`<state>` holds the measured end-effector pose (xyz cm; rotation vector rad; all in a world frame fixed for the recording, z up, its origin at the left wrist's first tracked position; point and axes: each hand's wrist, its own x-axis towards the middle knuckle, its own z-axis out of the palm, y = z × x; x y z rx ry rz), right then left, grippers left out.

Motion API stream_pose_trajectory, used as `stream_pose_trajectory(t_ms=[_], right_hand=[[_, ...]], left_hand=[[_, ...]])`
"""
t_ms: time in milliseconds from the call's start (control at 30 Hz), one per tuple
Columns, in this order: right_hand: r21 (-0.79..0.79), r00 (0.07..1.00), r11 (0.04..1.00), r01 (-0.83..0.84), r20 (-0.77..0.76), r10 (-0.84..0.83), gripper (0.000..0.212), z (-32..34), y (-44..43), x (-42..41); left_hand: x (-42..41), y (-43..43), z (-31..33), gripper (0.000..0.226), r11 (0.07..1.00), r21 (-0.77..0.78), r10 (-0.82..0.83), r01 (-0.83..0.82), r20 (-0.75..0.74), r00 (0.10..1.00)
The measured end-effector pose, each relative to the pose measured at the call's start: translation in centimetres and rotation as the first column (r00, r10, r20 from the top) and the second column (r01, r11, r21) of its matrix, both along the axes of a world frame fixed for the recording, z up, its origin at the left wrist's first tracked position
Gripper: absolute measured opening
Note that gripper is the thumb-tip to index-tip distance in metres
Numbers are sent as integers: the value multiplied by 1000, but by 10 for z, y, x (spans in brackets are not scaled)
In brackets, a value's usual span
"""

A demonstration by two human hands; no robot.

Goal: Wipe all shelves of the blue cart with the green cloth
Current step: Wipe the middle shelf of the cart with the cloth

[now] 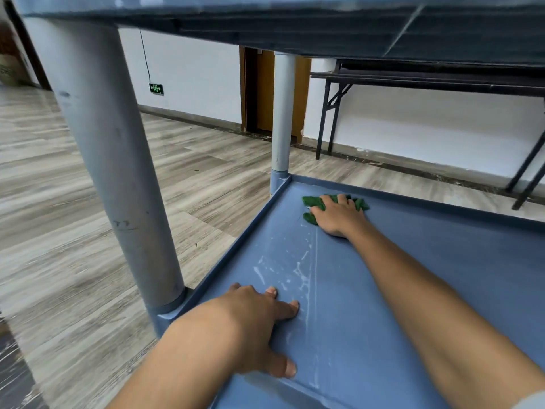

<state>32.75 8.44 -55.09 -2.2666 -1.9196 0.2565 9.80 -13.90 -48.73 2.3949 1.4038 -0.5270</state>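
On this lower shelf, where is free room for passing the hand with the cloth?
The widest bare patch of the shelf lies right of the right forearm, up to the far rim. A second, streaked white, lies between the left hand and the right hand on the green cloth. Crowded: the far left corner and near left edge, under the hands.

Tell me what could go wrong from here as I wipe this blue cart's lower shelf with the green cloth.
The right hand presses the crumpled green cloth near the far rim of the blue plastic shelf, so the white streaks nearer you might get missed. The left hand lies flat beside those streaks and could smear them or hide an unwiped patch.
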Motion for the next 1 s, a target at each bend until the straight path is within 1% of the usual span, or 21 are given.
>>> stream_pose_trajectory(t_ms=[100, 300, 367, 467, 533, 600, 700, 867, 1000], right_hand=[[-10, 998, 998, -65, 4, 65, 68, -1, -51, -20], [-28, 980, 980, -198, -11, 198, 62, 2, -174, -46], [-39, 975, 974, -222, -21, 221, 60, 4, -212, -50], [-52, 975, 974, -222, -30, 220, 59, 5, -258, -57], [-40, 977, 976, -214, -16, 214, 60, 4, -282, -63], [-21, 977, 977, -213, -16, 213, 60, 3, -300, -69], [-10, 976, 976, -219, -26, 218, 58, 3, -310, -70], [-18, 972, 972, -233, -45, 232, 58, 4, -289, -68], [-33, 980, 979, -199, -32, 198, 59, 3, -239, -63]], left_hand=[[1, -2, -1, 86, 1000, 24, -9, 10, -22, 1000], [1, -4, 2, 85, 999, 37, -13, 15, -71, 997], [1, -6, 3, 81, 999, 36, 5, -4, -36, 999], [-2, -14, 1, 73, 997, 68, 30, -34, 58, 998], [-8, -16, 2, 70, 992, 110, 54, -61, 67, 996], [-17, -14, 4, 75, 986, 138, 82, -91, 66, 994], [-29, -11, 3, 83, 987, 130, 93, -98, 42, 995], [-33, -6, -8, 70, 989, 132, 66, -65, 2, 998], [-32, -6, -7, 67, 991, 126, 52, -49, -25, 998]])
